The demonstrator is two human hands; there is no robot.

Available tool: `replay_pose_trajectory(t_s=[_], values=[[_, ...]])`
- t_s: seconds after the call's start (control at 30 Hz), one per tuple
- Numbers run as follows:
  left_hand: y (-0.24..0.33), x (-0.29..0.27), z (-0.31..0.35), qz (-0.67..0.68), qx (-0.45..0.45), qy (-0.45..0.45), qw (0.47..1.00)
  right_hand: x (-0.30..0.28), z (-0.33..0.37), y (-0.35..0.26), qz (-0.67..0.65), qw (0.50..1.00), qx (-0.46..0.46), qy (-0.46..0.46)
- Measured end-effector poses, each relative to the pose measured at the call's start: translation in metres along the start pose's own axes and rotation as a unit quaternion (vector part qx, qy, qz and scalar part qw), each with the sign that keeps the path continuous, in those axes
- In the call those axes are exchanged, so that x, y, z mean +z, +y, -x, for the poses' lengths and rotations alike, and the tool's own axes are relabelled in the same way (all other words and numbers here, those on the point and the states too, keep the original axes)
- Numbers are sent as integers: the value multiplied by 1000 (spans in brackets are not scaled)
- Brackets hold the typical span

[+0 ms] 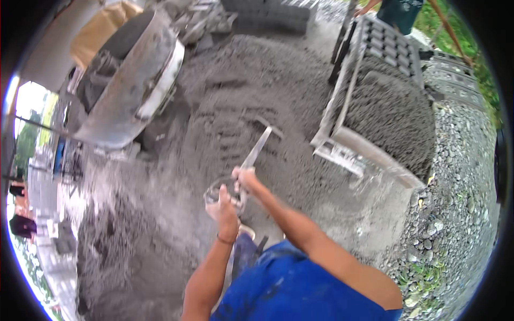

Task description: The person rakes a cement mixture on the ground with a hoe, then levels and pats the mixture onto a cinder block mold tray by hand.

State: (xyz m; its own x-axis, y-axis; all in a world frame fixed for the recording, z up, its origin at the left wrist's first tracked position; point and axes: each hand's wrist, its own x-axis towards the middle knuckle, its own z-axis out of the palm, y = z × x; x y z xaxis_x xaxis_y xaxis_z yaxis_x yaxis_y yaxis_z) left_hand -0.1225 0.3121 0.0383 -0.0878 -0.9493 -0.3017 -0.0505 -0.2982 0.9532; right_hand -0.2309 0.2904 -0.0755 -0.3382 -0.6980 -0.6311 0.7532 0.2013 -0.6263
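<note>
A shovel (256, 150) slants away from me, its head showing as a thin crosswise edge against the grey sandy mix (230, 107). The rest of the head seems sunk in the mix. My left hand (222, 209) is closed at the looped grip on the near end, thumb up. Slightly ahead of it, my right hand (243, 177) wraps round the lower part of the shaft. Rake-like ridges mark the mix left of the shovel's head.
A large rusty mixer drum (126, 85) stands at the far left. On the right, a frame (383, 155) holds heaped mix and a block mould grid (386, 45). Gravel (455, 187) lies beyond it. Another person (399, 13) stands at the far right.
</note>
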Motion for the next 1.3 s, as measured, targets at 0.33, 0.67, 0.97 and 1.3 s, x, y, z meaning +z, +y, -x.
replay_pose_trajectory(t_s=[0.33, 0.67, 0.97, 1.3], values=[[-27, -57, 6, 103, -86, -11, 991, 26, 18, 47, -27, 998, 30, 53], [56, -95, 129, 157, -121, 40, 979, 39, 153, 64, -97, 995, 36, -8], [137, -91, 161, -128, 42, -123, 983, 71, 229, 16, -265, 960, 78, -43], [211, -49, 136, 24, -3, -75, 997, 95, 218, -73, -321, 940, 22, -115]])
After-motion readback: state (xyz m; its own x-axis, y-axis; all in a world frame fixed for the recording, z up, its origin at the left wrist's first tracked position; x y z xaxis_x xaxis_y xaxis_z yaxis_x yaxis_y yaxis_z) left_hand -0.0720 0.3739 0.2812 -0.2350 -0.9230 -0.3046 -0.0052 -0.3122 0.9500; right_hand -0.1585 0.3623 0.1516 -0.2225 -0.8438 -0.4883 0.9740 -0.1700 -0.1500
